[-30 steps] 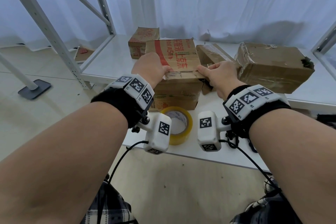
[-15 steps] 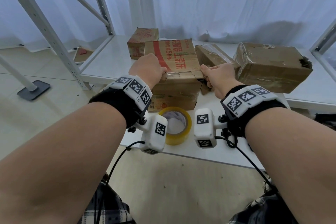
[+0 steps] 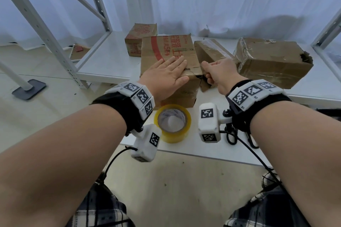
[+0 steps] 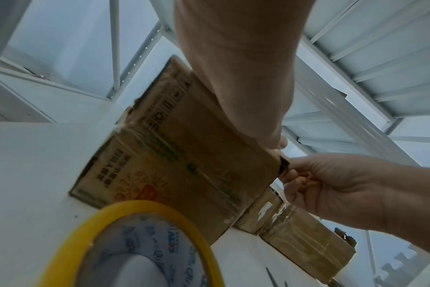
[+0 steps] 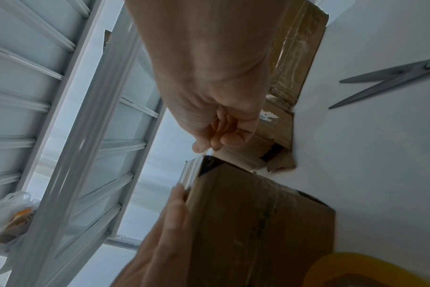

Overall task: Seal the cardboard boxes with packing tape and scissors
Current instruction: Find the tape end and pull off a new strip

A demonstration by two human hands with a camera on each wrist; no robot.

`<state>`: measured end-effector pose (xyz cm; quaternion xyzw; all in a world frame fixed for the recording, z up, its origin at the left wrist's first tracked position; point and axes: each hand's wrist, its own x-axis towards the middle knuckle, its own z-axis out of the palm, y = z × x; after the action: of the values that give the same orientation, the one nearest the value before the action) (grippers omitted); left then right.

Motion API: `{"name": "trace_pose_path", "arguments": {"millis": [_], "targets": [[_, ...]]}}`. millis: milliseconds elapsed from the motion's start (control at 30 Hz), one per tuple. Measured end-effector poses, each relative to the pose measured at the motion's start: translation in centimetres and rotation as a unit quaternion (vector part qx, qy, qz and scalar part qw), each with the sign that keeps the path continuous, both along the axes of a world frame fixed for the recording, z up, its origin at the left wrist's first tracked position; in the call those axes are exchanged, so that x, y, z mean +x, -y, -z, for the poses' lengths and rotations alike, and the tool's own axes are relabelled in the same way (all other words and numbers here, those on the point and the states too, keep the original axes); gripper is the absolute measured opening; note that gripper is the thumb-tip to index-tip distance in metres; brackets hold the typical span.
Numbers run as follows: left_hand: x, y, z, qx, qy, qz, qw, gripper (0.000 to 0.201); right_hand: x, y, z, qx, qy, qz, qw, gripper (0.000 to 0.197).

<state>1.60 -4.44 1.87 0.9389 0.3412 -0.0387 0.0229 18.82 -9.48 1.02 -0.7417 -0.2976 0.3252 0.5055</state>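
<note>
A brown cardboard box [image 3: 168,49] with red print stands in the middle of the white table [image 3: 103,61]. My left hand [image 3: 166,73] lies flat on the near part of its top with the fingers straight. At the box's near right corner my right hand [image 3: 215,73] has its fingers curled; in the right wrist view thumb and fingers [image 5: 221,139] pinch what looks like a thin clear tape strip running to that corner. The yellow tape roll [image 3: 172,123] lies flat in front of the box. Scissors [image 5: 386,81] lie with blades apart on the table to the right.
A large crumpled box [image 3: 273,59] sits at the right, a taped box [image 3: 208,49] lies between it and the middle one, and a small box [image 3: 140,37] stands behind on the left. A white metal shelf post [image 3: 36,24] rises at the left.
My left hand has gone from gripping the box's near top edge to lying flat on its top. The right hand slid right to the corner. The box now sits lower and flatter.
</note>
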Motion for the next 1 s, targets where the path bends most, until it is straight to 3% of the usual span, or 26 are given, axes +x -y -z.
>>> {"name": "trace_pose_path", "arguments": {"millis": [233, 367, 467, 533, 633, 833, 1000], "targets": [[-0.9, 0.0, 0.4, 0.003, 0.016, -0.039, 0.999, 0.066, 0.0, 0.2, 0.2, -0.015, 0.048, -0.020, 0.999, 0.028], [-1.0, -0.1, 0.5, -0.002, 0.025, -0.045, 0.999, 0.063, 0.3, 0.7, -0.3, -0.049, 0.233, -0.043, 0.970, 0.030], [-0.9, -0.2, 0.5, -0.002, 0.038, -0.048, 0.998, 0.058, -0.6, 1.1, -1.8, 0.075, 0.340, 0.005, 0.937, 0.021], [-0.8, -0.1, 0.6, -0.002, 0.051, -0.052, 0.997, 0.055, -2.7, 1.0, -2.1, 0.124, 0.371, -0.051, 0.919, 0.027], [-0.7, 0.2, 0.5, -0.001, 0.063, -0.056, 0.996, 0.053, -5.9, 0.4, -1.1, 0.053, 0.350, -0.119, 0.928, 0.033], [-0.7, 0.1, 0.6, -0.002, 0.067, -0.067, 0.995, 0.051, -5.1, -0.2, -0.6, -0.070, 0.261, -0.061, 0.961, 0.032], [-0.8, 0.0, 0.5, -0.005, 0.052, -0.081, 0.995, 0.057, -3.8, 0.3, -0.1, -0.071, 0.058, -0.069, 0.993, 0.044]]}}
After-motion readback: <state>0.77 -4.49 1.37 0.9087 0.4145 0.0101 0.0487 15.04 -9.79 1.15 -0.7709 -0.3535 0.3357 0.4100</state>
